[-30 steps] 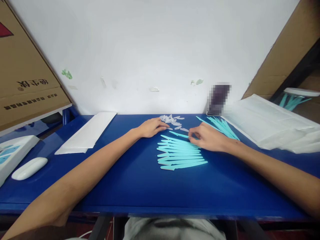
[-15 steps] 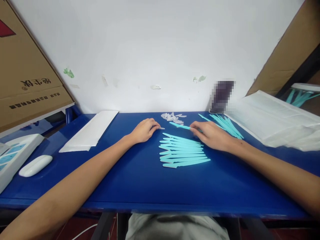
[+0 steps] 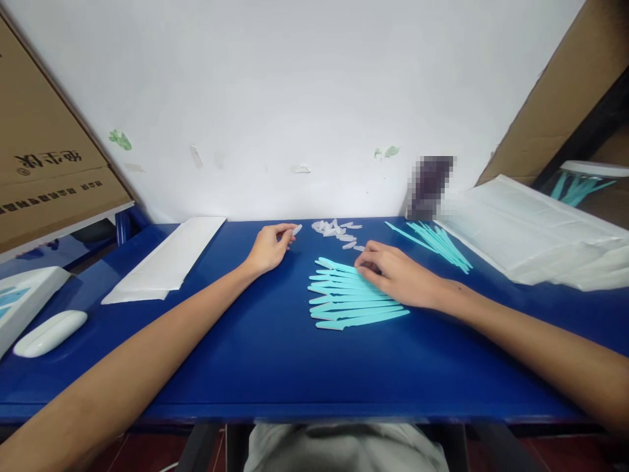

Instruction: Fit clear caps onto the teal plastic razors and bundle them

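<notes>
- From here, the left hand pinches a small, translucent white plastic-looking piece between its fingertips.
- The right hand curls over flat turquoise sticks on the glossy blue table; I can't tell whether its fingers grip one.
- The sticks look light, stiff, slick: best held by their narrow ends.

Sticks on table centre; caps behind, before wall; packet left, bag right.
</notes>
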{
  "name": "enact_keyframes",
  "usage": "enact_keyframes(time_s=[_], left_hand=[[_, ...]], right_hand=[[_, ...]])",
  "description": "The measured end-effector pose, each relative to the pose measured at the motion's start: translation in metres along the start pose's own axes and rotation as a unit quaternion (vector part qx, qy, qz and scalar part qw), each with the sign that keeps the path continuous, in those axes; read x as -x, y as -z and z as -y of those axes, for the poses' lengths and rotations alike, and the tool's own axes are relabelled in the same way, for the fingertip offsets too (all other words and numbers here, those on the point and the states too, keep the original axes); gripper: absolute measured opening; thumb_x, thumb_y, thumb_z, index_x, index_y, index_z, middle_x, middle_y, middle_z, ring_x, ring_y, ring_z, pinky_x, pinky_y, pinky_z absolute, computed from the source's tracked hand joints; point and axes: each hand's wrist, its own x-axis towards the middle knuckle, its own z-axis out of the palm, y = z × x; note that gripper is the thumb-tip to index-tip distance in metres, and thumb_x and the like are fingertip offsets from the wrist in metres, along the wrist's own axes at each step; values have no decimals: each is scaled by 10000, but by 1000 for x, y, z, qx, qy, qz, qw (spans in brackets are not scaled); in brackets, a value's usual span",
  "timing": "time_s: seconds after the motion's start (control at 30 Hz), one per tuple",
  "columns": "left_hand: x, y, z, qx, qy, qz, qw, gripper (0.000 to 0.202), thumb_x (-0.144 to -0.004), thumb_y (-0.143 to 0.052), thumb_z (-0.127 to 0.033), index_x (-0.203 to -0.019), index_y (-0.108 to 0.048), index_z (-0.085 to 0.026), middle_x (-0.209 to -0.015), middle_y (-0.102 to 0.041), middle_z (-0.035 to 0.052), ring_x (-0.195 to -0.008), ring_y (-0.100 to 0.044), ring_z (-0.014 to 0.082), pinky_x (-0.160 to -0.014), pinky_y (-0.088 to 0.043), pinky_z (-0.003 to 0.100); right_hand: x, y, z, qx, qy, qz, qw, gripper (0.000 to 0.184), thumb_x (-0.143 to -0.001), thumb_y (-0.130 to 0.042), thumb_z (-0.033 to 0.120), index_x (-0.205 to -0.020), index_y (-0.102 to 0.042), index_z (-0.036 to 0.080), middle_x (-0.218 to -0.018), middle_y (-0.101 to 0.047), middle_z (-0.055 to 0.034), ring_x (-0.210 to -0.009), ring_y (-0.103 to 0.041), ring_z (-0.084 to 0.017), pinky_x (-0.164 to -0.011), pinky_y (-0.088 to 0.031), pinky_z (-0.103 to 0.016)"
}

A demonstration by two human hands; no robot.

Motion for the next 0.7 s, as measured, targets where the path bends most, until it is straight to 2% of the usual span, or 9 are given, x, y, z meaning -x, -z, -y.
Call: enact_keyframes(time_s=[0.13, 0.23, 0.37, 0.53, 0.7], left_hand=[[-1, -1, 1, 62, 2, -1, 998, 282, -881, -612, -363, -1019, -706, -137, -938, -743, 97, -851, -698, 202, -717, -573, 292], [-1, -2, 0, 86, 4, -5, 996, 269, -856, -640, -320, -1050, -674, -137, -913, -744, 90, -816, -702, 190, -722, -574, 293], [-1, -1, 2, 34, -15, -4, 999, 363, -883, -584, -294, -1201, -671, -143, -910, -748, 81, -787, -703, 194, -741, -575, 319], [0, 0, 0, -37, -41, 1, 998, 286, -899, -594, -338, -1069, -755, -175, -984, -768, 78, -866, -713, 225, -836, -564, 351], [5, 0, -9, -51, -49, -12, 997, 186, -865, -662, -340, -906, -742, -177, -924, -768, 63, -860, -710, 217, -848, -555, 341]], right_hand=[[0, -1, -2, 8, -28, 16, 999, 309, -974, -438, 401, -1063, -644, 189, -1043, -537, -90, -790, -556, -193, -718, -424, -354], [-3, 2, -4, -7, -37, 33, 999, 328, -967, -436, 441, -1028, -645, 196, -1016, -536, -89, -802, -544, -201, -717, -419, -350], [-10, 10, -1, -21, -52, 67, 996, 287, -912, -498, 425, -930, -656, 186, -957, -580, -88, -820, -549, -215, -730, -410, -341], [-23, 21, 2, -32, -72, 123, 989, 180, -824, -571, 348, -843, -637, 182, -859, -632, -54, -751, -539, -186, -673, -388, -310], [-35, 30, 1, -38, -83, 217, 972, 111, -770, -596, 309, -733, -567, 208, -636, -513, 18, -576, -407, -136, -548, -303, -300]])
